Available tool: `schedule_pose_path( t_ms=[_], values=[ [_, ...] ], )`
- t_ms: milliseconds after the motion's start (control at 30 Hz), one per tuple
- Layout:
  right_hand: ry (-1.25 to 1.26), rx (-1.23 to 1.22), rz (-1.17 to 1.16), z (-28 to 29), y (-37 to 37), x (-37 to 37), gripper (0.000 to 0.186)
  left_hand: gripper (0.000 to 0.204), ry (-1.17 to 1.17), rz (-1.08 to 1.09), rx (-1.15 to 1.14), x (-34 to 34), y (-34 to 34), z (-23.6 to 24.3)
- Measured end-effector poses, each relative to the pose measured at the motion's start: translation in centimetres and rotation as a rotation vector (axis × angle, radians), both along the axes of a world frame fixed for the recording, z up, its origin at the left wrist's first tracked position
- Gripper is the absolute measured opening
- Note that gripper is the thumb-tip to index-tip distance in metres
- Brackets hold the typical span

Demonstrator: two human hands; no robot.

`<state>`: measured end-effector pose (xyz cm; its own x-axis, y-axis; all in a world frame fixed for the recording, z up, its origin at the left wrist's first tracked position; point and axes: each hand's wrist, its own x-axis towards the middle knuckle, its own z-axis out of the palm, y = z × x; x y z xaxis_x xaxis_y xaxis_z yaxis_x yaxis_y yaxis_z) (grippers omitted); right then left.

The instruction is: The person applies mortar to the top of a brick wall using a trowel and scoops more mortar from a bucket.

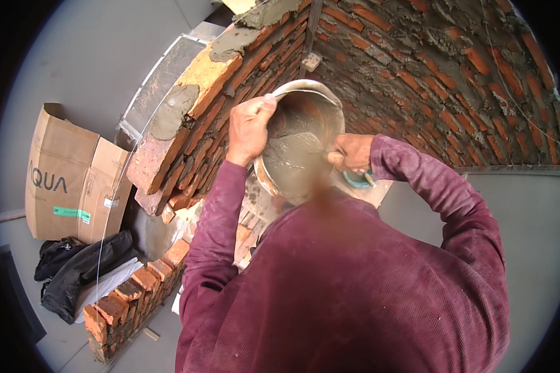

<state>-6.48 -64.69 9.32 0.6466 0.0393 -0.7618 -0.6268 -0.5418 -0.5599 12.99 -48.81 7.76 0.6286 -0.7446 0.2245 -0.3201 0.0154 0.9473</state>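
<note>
Smooth grey floor (pixel 65 337), bent at the rim by the lens. On it, left side: upright brown cardboard box (pixel 65 168) with a green label strip; black crumpled cloth bundle (pixel 90 270) just beside the box, partly over a flat white sheet (pixel 111 281); low wall of orange bricks and grey mortar (pixel 134 297); short pale strip (pixel 151 334) near its foot. Second carrier: top of the taller orange-red brick wall (pixel 206 81), bearing separate patches of grey mortar (pixel 175 113).
</note>
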Motion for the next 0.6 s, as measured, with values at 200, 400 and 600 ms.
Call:
schedule_pose_path(
  t_ms=[200, 400, 600],
  values=[
    [-0.147, 0.34, -0.221, -1.2, 0.1, -1.1, 0.009, 0.039, -0.015, 0.163, -0.034, 0.4, 3.0, -1.1],
    [-0.087, 0.678, -0.28, -3.1, -5.4, -1.4, 0.017, 0.045, -0.033, 0.36, -0.078, -0.4, 1.8, -1.3],
    [0.056, 0.842, -0.268, -1.6, -11.3, 0.1, 0.04, 0.044, 0.02, 0.52, -0.006, -0.8, -0.1, -3.1]
  ],
)
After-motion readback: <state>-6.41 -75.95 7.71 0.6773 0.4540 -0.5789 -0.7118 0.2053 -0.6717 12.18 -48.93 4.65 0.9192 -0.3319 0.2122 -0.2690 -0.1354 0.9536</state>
